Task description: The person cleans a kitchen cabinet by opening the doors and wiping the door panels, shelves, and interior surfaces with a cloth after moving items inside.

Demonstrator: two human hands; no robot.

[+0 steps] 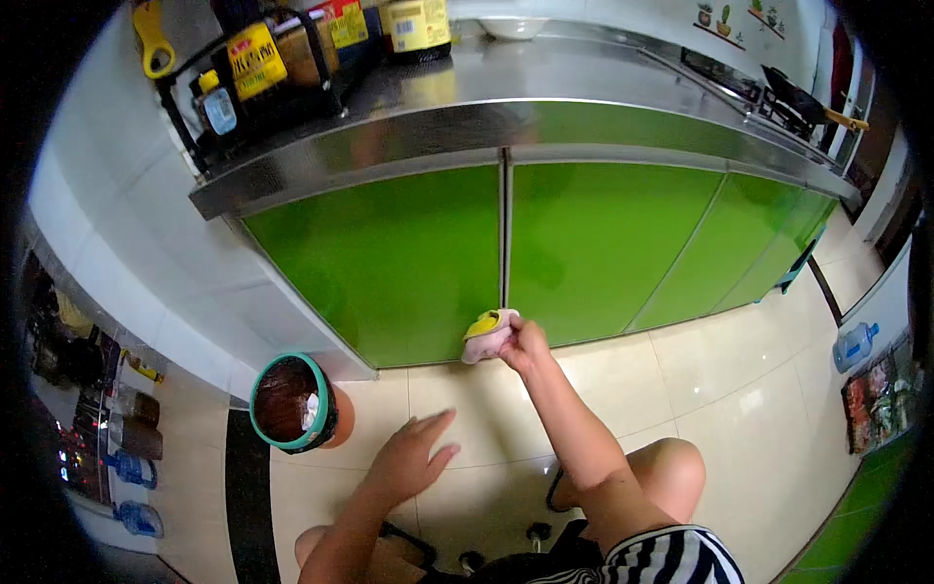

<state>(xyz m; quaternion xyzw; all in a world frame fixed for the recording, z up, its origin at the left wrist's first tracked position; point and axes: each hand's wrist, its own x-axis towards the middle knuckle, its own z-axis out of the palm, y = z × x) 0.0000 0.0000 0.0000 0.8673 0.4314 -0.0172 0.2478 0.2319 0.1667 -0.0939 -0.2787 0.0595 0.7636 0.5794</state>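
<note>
My right hand point(525, 346) grips a pink and yellow cloth point(484, 343) low down, at the bottom of the green cabinet doors point(603, 243). The cloth is bunched up and lies close to the gap between two doors; whether it presses on them I cannot tell. Over the tiled floor, my left hand point(413, 457) hangs with its fingers stretched out and thumb apart, holding nothing. To the left of that hand stands a trash bin point(268, 438) with a teal rim, a dark liner and some white crumpled paper inside.
Above the doors runs a steel countertop point(545, 83) with a rack of bottles point(258, 63), a white bowl point(513, 27) and a black pan point(793, 95) on the stove. A blue water jug point(856, 346) stands at the right wall. More jugs point(136, 470) are at the left.
</note>
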